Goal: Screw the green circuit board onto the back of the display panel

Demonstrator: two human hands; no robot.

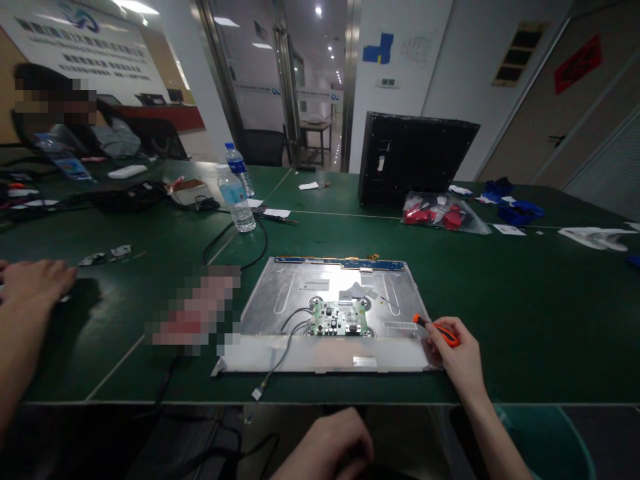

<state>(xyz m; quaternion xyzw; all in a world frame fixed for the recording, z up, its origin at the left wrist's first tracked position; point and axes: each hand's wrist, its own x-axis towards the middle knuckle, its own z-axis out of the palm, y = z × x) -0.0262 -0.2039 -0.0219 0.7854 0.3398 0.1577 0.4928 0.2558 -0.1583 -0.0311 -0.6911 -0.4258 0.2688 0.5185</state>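
A silver metal display panel (pixel 280 293) lies flat on the green table (pixel 525 300), with a small green circuit board (pixel 337 319) at its near middle and grey cables (pixel 280 353) trailing off its front edge. My right hand (pixel 457 357) rests at the panel's right front corner, closed on an orange-handled screwdriver (pixel 440 330) whose thin shaft points left over the panel. My left hand (pixel 330 447) sits low, below the table's front edge, fingers curled into a loose fist with nothing visible in it.
Another person's hand (pixel 35 280) lies flat on the table at far left. Behind the panel are two water bottles (pixel 235 197), a black cable (pixel 235 247), a black monitor casing (pixel 410 160) and a plastic bag with red parts (pixel 440 213). A person sits far left.
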